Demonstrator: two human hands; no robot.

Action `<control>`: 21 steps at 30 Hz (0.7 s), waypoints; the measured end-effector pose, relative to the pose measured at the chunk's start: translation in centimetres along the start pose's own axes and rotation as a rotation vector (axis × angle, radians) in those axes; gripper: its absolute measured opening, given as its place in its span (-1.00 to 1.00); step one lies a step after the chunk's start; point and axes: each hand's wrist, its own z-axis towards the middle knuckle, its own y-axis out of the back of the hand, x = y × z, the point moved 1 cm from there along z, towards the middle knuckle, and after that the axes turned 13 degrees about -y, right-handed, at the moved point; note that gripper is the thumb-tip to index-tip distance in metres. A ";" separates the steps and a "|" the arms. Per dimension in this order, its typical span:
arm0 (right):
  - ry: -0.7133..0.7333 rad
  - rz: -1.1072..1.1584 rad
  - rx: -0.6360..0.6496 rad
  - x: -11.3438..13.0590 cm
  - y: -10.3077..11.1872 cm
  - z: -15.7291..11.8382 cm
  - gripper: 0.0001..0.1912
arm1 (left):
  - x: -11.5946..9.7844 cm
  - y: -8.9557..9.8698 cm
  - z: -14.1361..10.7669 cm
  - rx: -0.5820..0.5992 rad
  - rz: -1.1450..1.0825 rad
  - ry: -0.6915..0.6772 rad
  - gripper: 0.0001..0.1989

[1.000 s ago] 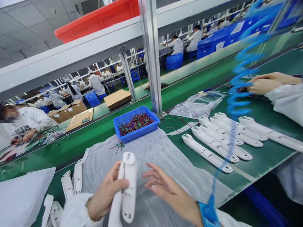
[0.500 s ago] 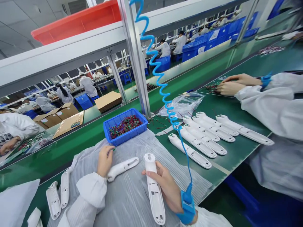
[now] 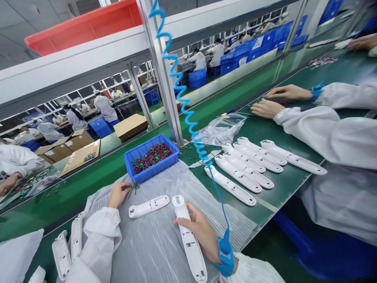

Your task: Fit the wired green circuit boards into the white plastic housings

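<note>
My left hand (image 3: 118, 194) is closed at the fingertips on small wired parts (image 3: 134, 186), just below the front edge of a blue bin (image 3: 151, 173) full of red and green wired pieces. Wrapped round a long white plastic shell (image 3: 190, 243), my right hand (image 3: 198, 228) holds it upright, hollow side facing me. Between my hands another white shell (image 3: 149, 206) lies on the foam sheet (image 3: 141, 247). A blue strap (image 3: 226, 255) with a coiled cord circles my right wrist.
Several white shells (image 3: 231, 186) lie in a group on the right, near a clear plastic bag (image 3: 220, 127). Further right, a co-worker's hands (image 3: 266, 108) handle small parts. More shells (image 3: 62, 255) and a white pillow-like bag (image 3: 20, 251) are at lower left. A metal post (image 3: 167, 86) stands behind the bin.
My left hand has moved left, away from the loose shell, and wired parts now show at its fingertips. The loose shell lies turned differently. The view has shifted slightly.
</note>
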 end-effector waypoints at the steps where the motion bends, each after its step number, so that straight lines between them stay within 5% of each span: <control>1: 0.002 -0.005 -0.002 0.0 0.0 0.0 -0.76 | -0.3 0.3 0.2 0.007 0.010 -0.016 -0.90; 8: 0.076 -0.034 -0.003 0.1 0.0 -0.6 -0.75 | -3.7 3.7 -0.6 -0.143 -0.036 -0.079 -0.94; 12: 0.146 -0.037 0.166 0.9 -0.3 -2.1 -0.64 | -9.6 6.8 -4.9 -0.296 -0.180 -0.142 -0.73; 14: 0.169 -0.049 0.208 1.4 -0.9 -3.0 -0.65 | -13.3 8.1 -7.4 -0.282 -0.473 -0.268 -0.86; 17: 0.184 -0.086 0.153 2.0 -1.9 -4.3 -0.70 | -18.0 9.0 -10.2 -0.319 -0.695 -0.383 -0.82; 21: 0.181 -0.170 0.030 2.2 -2.5 -5.6 -0.72 | -21.0 7.7 -11.3 -0.331 -0.659 -0.421 -0.71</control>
